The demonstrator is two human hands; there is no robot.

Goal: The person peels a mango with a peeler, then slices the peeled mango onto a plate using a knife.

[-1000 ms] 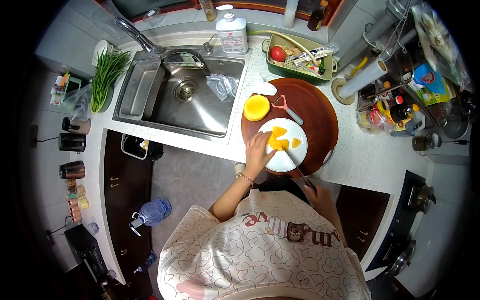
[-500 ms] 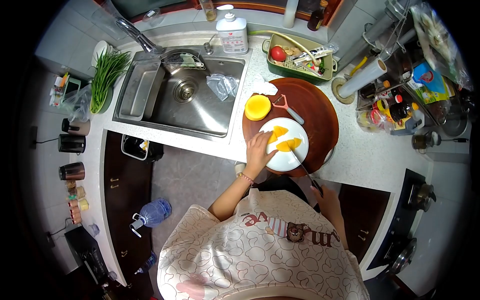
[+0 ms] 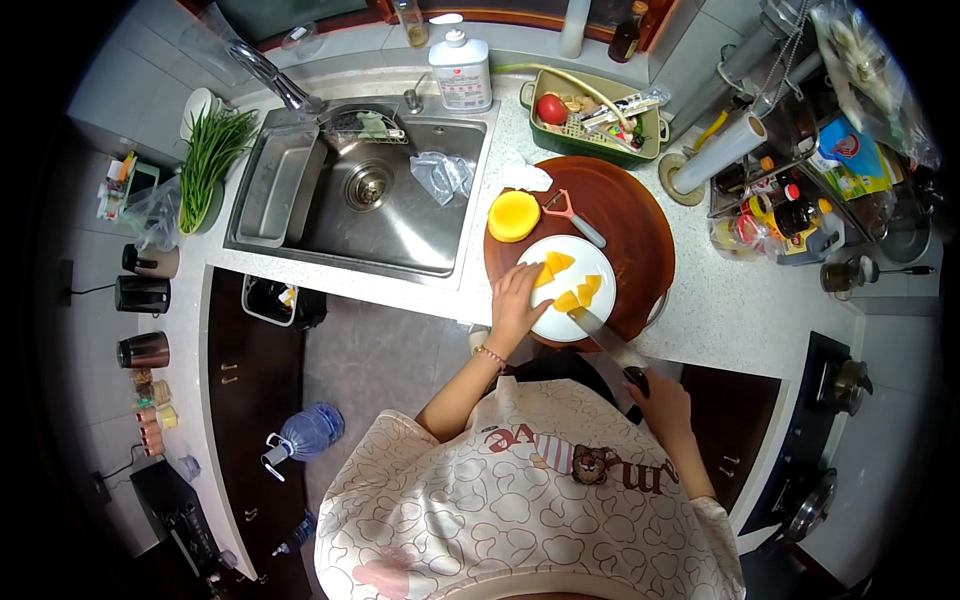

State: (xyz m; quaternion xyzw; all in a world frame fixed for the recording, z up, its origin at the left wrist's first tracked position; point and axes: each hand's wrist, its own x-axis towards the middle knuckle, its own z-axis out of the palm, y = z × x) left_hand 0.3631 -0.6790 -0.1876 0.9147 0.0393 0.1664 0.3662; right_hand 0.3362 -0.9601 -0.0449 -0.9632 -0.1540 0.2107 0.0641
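Observation:
A white plate on the round brown cutting board bears several yellow-orange wedges and chunks of food whose kind I cannot tell. My left hand lies over the plate's left side, fingers spread, fingertips by the pieces. In my right hand is the dark handle of a knife. Its blade slants up over the plate's lower right rim, the tip beside the nearest chunk. A thick round yellow piece and a peeler with a pinkish-red head lie farther back on the board.
Behind the board stands a green basket with a tomato and other food. A steel sink is on the left, a soap bottle behind it. Sauce bottles crowd the right corner; the stove lies at far right.
The knife has drawn back toward the lower right, showing more of its blade. The nearer yellow pieces have separated into smaller chunks. My left hand has hardly moved.

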